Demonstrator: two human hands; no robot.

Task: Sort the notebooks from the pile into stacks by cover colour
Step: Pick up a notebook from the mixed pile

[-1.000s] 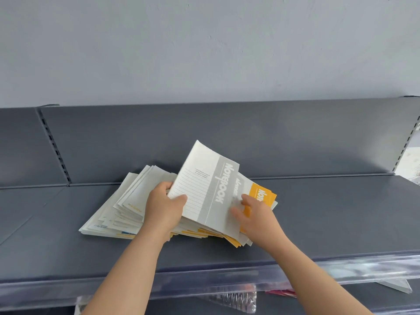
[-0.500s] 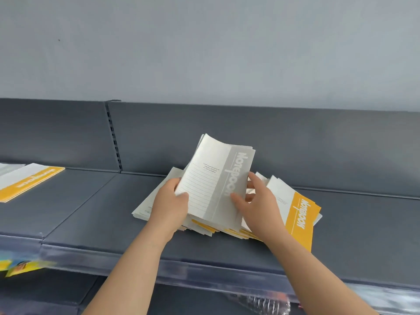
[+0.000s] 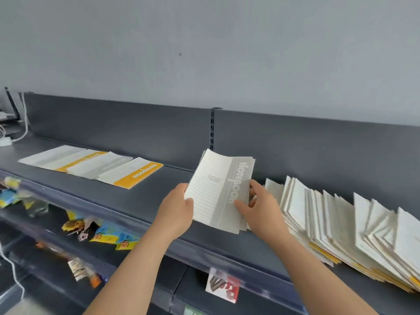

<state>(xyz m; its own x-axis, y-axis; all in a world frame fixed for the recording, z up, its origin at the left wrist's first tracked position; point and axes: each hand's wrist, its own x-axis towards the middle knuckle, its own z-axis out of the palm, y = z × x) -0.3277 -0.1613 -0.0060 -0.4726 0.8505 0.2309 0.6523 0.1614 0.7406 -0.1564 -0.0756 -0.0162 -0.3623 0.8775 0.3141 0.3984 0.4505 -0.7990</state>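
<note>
As seen looking down from head height, fills the whole upper half: plain pale grey wall (image 3: pixel 204 53). Below it, running left to right: long dark grey metal shelf (image 3: pixel 147 198), with an upright back panel and a clear plastic strip along the front.

Slumped on the right of that shelf: fanned, leaning pile of white-backed paper notebooks (image 3: pixel 341 223), with orange edges showing along its bottom. Well apart on the left, lying flat: overlapping row of white notebooks (image 3: pixel 75 160), two of them orange-banded. Nearest end of that row: white notebook with an orange band (image 3: pixel 141 175), printed side up.

Between row and pile, held tilted over the shelf: thin bundle fronted by a white notebook with a grey band and ruled lines (image 3: pixel 218 194). Gripped at its left edge by the left hand (image 3: pixel 176 212), thumb on the cover, fingers behind. Pinched at its right edge by the right hand (image 3: pixel 261 210), thumb pressed on the grey band, fingers curled round the back, just beside the pile's nearest leaves.

Lower down and blurred, on a second shelf: bright yellow and blue packets (image 3: pixel 106 235). Just under the front strip: small red and white card (image 3: pixel 223 287). At far left, trailing down by the back panel: thin white cable (image 3: pixel 25 123).
</note>
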